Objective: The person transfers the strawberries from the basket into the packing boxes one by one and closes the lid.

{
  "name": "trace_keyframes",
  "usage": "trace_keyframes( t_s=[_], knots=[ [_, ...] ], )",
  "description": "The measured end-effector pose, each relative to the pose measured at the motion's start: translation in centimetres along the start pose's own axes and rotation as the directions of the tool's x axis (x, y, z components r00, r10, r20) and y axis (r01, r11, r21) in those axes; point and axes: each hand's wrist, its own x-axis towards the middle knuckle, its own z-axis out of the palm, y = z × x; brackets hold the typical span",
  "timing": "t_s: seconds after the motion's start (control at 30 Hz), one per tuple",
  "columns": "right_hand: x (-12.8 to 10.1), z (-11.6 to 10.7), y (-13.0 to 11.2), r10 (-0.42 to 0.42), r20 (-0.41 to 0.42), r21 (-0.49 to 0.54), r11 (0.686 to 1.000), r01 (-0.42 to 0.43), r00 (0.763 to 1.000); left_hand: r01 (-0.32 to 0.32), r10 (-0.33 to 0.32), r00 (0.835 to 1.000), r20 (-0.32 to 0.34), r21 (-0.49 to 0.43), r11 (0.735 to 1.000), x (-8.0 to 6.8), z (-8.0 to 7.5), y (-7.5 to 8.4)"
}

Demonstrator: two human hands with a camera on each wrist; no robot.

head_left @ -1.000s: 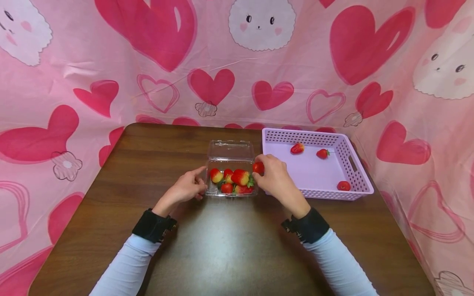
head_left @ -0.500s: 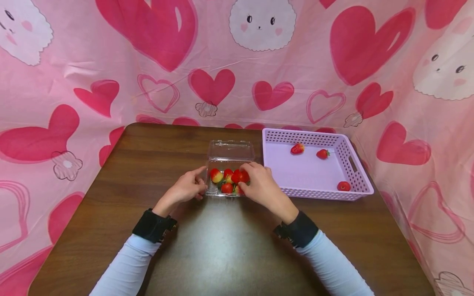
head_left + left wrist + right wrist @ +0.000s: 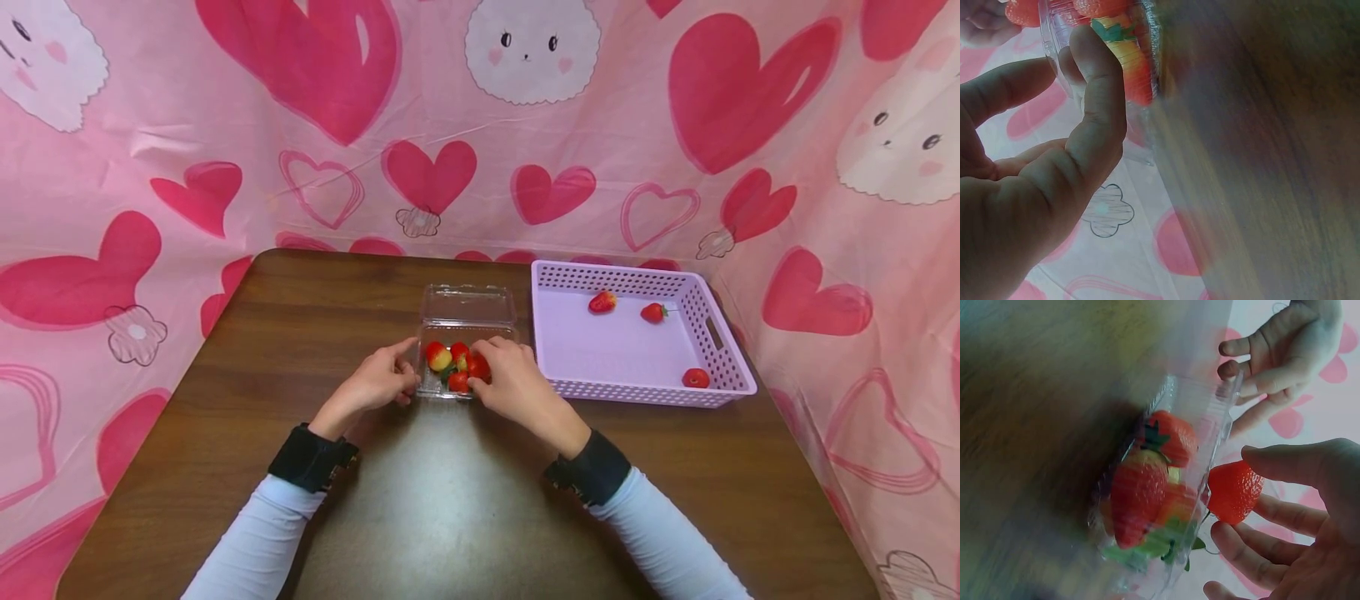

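Observation:
My right hand point(image 3: 519, 385) pinches a red strawberry point(image 3: 1235, 491) between thumb and fingers, just above the rim of a clear plastic clamshell box point(image 3: 431, 390). The box's hinged lid point(image 3: 468, 305) stands raised at the back. Several strawberries point(image 3: 438, 357) with green leaves lie in the box; those on its right side are hidden by my right hand in the head view. My left hand point(image 3: 377, 375) rests at the box's left side. In the left wrist view, its fingertips point(image 3: 1092, 50) lie against the clear wall.
A lilac perforated basket point(image 3: 630, 392) stands to the right, with 3 strawberries point(image 3: 602, 302) spread inside. Brown wooden tabletop point(image 3: 337, 292) lies under everything. Behind it hangs a pink cloth point(image 3: 495, 133) printed with hearts.
My right hand has moved left with the strawberry, from the box's right edge to over its right half. My left hand, the box and the basket have stayed in place.

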Motion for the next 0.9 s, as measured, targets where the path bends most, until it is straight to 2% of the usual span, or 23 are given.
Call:
trace_keyframes(
  t_s=[0.17,0.4,0.67,0.9],
  knots=[
    [0.1,0.5,-0.4,0.013,0.037,0.0,1.0,-0.013,0.999,0.004,-0.004,1.0,0.001,-0.005,1.0,0.0,0.1,-0.2],
    [0.4,1.4,-0.7,-0.038,0.021,-0.031,0.999,0.039,0.999,-0.003,0.003,1.0,-0.001,0.0,1.0,0.0,0.0,-0.1],
    [0.8,2.2,-0.7,-0.064,0.031,0.027,0.998,0.063,0.998,0.008,-0.008,1.0,0.006,-0.003,1.0,0.0,0.0,-0.2],
    [1.2,2.7,-0.9,-0.085,0.087,0.051,0.995,0.081,0.993,0.0,0.0,1.0,0.011,0.001,1.0,0.0,-0.1,-0.2]
  ],
)
